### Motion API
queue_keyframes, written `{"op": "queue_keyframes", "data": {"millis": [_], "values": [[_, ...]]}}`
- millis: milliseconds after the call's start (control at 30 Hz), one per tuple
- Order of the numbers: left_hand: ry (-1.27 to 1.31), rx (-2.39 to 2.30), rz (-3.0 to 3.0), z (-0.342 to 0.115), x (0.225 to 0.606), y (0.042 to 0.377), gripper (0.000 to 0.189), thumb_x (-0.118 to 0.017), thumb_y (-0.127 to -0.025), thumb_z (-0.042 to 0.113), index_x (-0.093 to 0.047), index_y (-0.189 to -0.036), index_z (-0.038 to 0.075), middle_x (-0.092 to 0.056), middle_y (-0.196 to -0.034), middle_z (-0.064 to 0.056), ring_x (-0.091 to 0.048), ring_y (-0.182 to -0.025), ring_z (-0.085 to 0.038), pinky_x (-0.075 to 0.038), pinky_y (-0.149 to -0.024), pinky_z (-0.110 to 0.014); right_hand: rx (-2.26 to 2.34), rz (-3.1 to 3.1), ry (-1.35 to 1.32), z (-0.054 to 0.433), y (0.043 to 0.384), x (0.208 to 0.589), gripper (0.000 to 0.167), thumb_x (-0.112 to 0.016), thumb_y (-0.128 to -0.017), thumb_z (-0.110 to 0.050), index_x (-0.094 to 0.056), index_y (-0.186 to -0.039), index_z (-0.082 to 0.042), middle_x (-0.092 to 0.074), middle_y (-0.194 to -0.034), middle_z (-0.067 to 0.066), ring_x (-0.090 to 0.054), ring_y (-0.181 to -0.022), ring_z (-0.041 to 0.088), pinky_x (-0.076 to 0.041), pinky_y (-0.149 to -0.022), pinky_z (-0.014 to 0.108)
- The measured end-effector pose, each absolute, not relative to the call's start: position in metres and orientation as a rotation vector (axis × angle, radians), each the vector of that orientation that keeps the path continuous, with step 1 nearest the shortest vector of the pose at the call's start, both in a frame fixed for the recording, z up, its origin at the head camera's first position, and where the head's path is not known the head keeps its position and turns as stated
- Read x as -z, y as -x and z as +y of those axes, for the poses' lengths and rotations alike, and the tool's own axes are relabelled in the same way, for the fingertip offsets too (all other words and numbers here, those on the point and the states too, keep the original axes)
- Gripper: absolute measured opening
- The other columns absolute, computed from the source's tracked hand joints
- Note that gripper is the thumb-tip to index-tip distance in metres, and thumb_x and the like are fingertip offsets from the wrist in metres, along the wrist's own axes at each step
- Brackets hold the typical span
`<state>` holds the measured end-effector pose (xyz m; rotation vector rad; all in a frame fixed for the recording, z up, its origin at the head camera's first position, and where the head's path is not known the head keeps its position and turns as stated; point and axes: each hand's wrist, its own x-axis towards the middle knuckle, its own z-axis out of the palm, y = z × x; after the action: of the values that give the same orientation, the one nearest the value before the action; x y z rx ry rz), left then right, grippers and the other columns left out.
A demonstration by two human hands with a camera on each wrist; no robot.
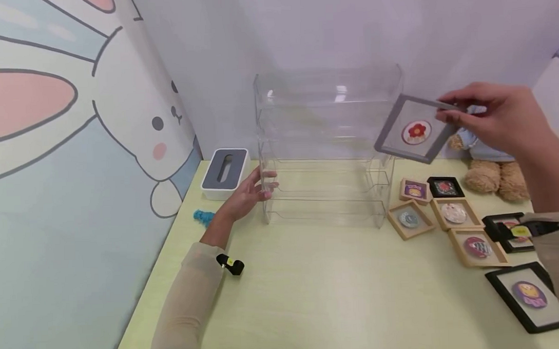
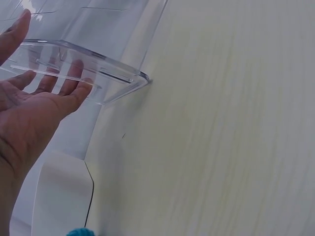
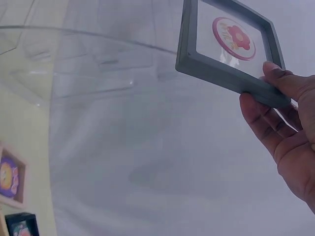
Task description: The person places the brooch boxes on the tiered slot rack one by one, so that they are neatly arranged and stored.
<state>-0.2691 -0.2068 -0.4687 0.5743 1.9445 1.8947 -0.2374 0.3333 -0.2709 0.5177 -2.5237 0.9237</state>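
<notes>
In the head view, my right hand (image 1: 494, 113) pinches a grey display frame (image 1: 390, 122) by its right edge, thumb on one face and fingers behind. A round badge with a red flower (image 1: 417, 132) shows in it. The frame is held tilted in the air at the upper right side of a clear tiered rack (image 1: 326, 199). My left hand (image 1: 245, 199) rests at the rack's lower left side. In the left wrist view, the fingers (image 2: 71, 88) of that hand show through the clear plastic, spread and only slightly bent, with the thumb apart from them.
Several wooden and black badge frames (image 1: 456, 213) lie right of the rack. A brown teddy bear (image 1: 483, 180) sits behind them, partly hidden by the right hand. A white tissue box (image 1: 226, 171) and a small blue object (image 1: 203, 216) stand at the left, near a rabbit-printed wall.
</notes>
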Motion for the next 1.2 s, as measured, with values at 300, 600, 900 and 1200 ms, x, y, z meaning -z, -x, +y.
{"op": "queue_keyframes", "data": {"millis": [300,600,900,1200], "values": [[-0.584,-1.899,1.931,-0.202,0.469,0.271,0.091,-0.054,-0.106,-0.008,-0.003,-0.179,0.013,-0.029,-0.174,-0.024,-0.035,-0.164,-0.050,-0.039,-0.126,-0.059,-0.937,-2.394,-0.500,0.263,0.282,0.226,0.031,-0.077,-0.105,-0.016,-0.078,-0.133,-0.002,-0.059,-0.102,-0.040,-0.061,-0.090,-0.022,-0.044,-0.069,0.000],[-0.554,-1.901,1.911,-0.198,0.470,0.271,0.091,-0.054,-0.106,-0.008,-0.004,-0.179,0.015,-0.028,-0.175,-0.022,-0.034,-0.165,-0.047,-0.030,-0.130,-0.068,-1.047,-2.296,-0.435,0.199,0.313,0.202,0.033,-0.074,-0.106,-0.018,-0.078,-0.137,-0.007,-0.055,-0.103,-0.031,-0.062,-0.095,-0.012,-0.049,-0.075,0.000],[-0.561,-1.902,1.904,-0.194,0.469,0.270,0.090,-0.054,-0.106,-0.009,-0.005,-0.179,0.014,-0.027,-0.177,-0.021,-0.032,-0.166,-0.047,-0.033,-0.128,-0.065,-0.983,-2.275,-0.304,0.152,0.339,0.198,0.031,-0.072,-0.108,-0.024,-0.080,-0.137,-0.015,-0.053,-0.105,-0.026,-0.057,-0.098,-0.008,-0.059,-0.087,0.016],[-0.550,-1.850,2.004,-0.194,0.468,0.270,0.080,-0.059,-0.107,-0.004,-0.019,-0.176,0.009,-0.028,-0.177,-0.026,-0.037,-0.164,-0.045,-0.038,-0.127,-0.066,-0.857,-2.393,-0.367,0.122,0.346,0.204,0.035,-0.067,-0.111,-0.024,-0.076,-0.142,-0.011,-0.071,-0.134,0.008,-0.064,-0.119,0.014,-0.056,-0.102,0.029]]}}
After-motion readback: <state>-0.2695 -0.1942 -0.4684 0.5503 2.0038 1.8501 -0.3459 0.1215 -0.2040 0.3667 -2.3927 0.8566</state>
